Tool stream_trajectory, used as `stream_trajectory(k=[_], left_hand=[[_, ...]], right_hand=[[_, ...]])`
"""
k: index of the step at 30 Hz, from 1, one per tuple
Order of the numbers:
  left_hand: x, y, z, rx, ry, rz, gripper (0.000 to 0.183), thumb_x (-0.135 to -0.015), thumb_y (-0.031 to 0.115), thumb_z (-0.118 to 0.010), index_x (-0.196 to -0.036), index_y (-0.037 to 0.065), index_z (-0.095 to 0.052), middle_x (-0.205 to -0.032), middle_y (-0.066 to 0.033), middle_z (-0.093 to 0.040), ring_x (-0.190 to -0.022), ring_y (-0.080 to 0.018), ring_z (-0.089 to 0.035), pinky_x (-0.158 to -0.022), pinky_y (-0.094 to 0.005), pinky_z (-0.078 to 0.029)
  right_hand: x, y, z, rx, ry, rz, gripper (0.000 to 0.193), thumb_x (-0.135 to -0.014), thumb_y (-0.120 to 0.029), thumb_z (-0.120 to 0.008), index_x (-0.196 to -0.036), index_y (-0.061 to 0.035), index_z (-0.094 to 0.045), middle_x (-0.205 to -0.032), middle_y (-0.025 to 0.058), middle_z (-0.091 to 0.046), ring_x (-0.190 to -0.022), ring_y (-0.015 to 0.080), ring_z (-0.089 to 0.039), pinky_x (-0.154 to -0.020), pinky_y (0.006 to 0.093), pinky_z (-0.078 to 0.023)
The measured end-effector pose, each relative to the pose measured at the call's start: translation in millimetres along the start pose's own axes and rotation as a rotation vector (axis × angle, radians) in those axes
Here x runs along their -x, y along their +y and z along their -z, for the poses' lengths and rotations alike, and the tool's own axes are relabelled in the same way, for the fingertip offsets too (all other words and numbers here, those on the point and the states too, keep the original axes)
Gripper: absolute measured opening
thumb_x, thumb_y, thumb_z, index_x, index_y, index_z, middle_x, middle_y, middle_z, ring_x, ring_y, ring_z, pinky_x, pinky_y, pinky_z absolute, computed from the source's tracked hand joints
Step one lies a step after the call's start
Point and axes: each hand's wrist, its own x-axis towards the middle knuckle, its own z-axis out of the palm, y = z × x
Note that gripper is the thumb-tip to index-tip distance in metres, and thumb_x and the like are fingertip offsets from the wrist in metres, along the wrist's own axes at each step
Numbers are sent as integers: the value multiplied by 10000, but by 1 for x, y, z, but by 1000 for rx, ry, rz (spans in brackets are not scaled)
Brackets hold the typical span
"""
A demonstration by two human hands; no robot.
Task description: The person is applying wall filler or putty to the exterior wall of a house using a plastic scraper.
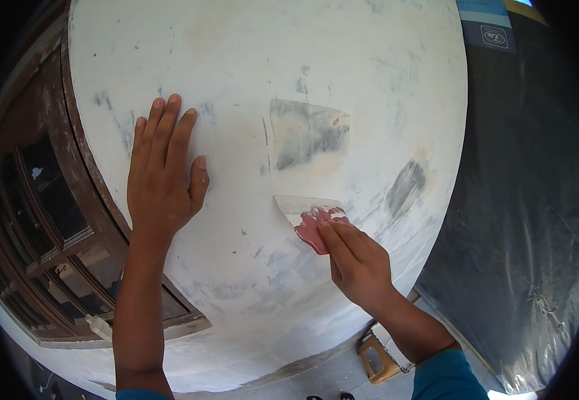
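Note:
My left hand (163, 180) lies flat against the white wall (236, 60), its fingers pointing up and the thumb apart. In my right hand (363, 263) is a putty knife (313, 230), its red body pinched between thumb and fingers and smeared with white filler. The pale, wide edge of the putty knife points up and meets the wall, or nearly so. Just above it shows a four-sided beige and grey patch (309, 137). Another grey scraped patch (407, 187) lies to the right. Grey scuffs mark the wall around both hands.
A brown wooden window (56, 200) with small panes borders the wall on the left. Dark plastic sheeting (516, 200) hangs on the right. Below, a yellow-brown stool (376, 360) stands on the grey floor (333, 373), close to my right forearm.

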Motion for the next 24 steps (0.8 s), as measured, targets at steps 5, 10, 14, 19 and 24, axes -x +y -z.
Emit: stream_trajectory(k=[5,10,14,19,24], left_hand=[[2,-1,3,11,9,6,518,-896,164,-556,-1405,76,-509,-1512,-136,-460,-1440,-308,-396,-1199,-492,-282],[-2,0,1,25,-3,11,520,-896,148,-541,-1409,77,-502,-1513,-135,-460,-1437,-302,-402,-1198,-489,-283],[-1,2,0,18,-5,12,523,-894,138,-539,-1411,75,-499,-1515,-135,-457,-1436,-301,-402,-1198,-488,-284],[3,-3,1,34,-4,19,525,-883,77,-522,-1407,50,-493,-1521,-145,-444,-1440,-327,-388,-1193,-514,-284],[-2,0,1,41,9,9,531,-878,88,-528,-1408,62,-496,-1519,-140,-451,-1438,-315,-396,-1196,-501,-283]], right_hand=[[-100,28,19,102,300,-85,459,-792,97,-676,-1221,-66,-686,-1139,106,-702,-977,238,-700,-817,315,-582],[-55,12,-44,270,85,241,383,-836,-24,-645,-1214,40,-653,-1143,188,-677,-996,310,-686,-889,366,-585],[10,-3,-30,174,-17,288,386,-835,-32,-635,-1213,44,-653,-1150,190,-675,-1023,305,-685,-909,380,-586],[-65,19,11,74,197,192,396,-743,34,-651,-1136,12,-692,-1061,138,-690,-960,280,-697,-826,361,-600],[-114,36,-12,174,238,201,418,-779,15,-629,-1196,49,-636,-1073,155,-664,-967,283,-670,-819,339,-587]])
